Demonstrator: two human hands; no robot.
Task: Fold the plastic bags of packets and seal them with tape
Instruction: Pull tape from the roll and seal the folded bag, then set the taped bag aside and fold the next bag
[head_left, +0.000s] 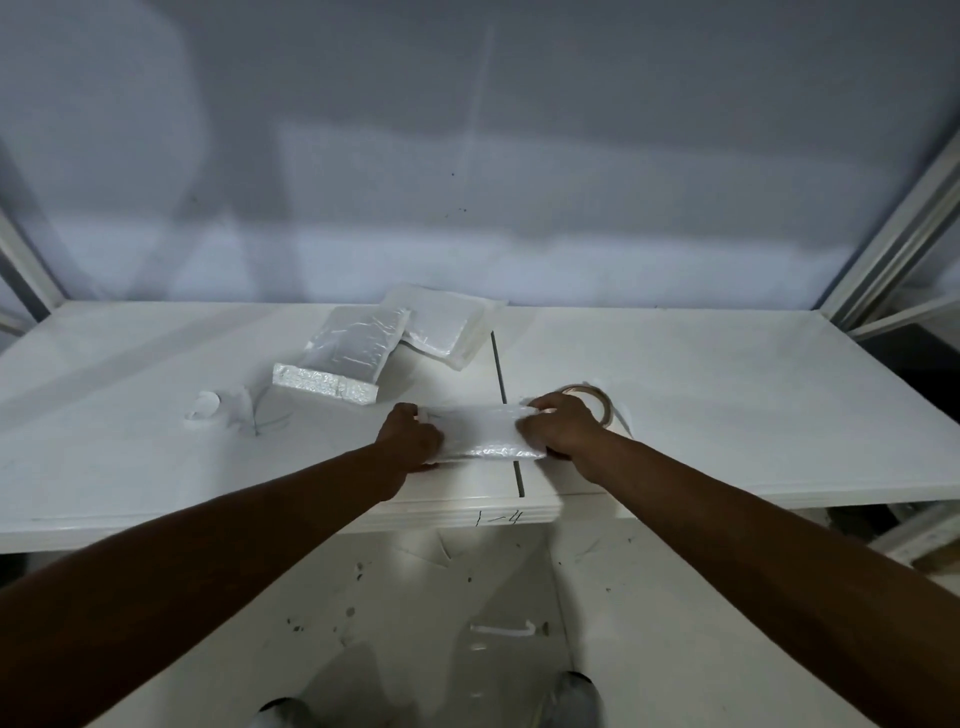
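the white table is two panels meeting at a dark seam that runs from its far edge to its near edge, with a handwritten mark on the front rim. left of the seam towards the back lie a near bag of packets and a far bag of packets, their edges overlapping, with a small curl of clear plastic further left. across the seam near the front lies a third bag of packets, and a roll of tape lies flat just beside its right end.

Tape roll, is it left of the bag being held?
No, the tape roll lies on the table by the right hand, right of the held bag.
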